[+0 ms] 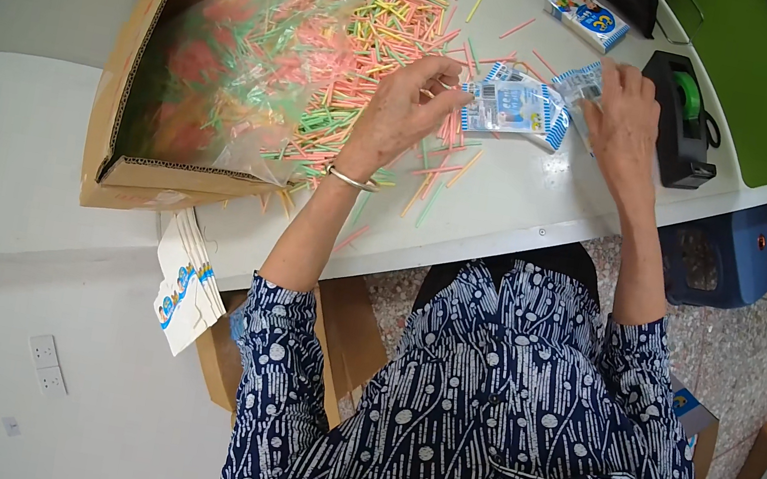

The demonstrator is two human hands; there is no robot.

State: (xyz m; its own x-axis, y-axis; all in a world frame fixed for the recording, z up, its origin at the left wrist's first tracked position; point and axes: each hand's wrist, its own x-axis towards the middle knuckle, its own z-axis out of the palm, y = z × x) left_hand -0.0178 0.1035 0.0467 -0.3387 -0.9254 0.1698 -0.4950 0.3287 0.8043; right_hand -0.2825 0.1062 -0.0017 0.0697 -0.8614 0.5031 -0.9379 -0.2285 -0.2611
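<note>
My left hand (407, 110) hovers by the left end of a blue-and-white packet (512, 109), its thumb and curled fingers apart and nothing visible between them. Under that packet lies at least one similar packet, mostly covered. My right hand (624, 128) has its fingers closed on another blue-and-white packet (580, 83), a little to the right; part of this packet is hidden behind the fingers. Beside my left hand spreads a heap of thin pink, yellow and green sticks (394, 23) on the white table (515, 180).
A cardboard box (200, 184) lined with a clear bag (240, 63) of coloured sticks stands at the left. To the right is a black tape dispenser (674, 126) with green tape. A small blue-and-white box (586, 15) lies farther back. Below the table's right side sits a blue plastic stool (720, 257).
</note>
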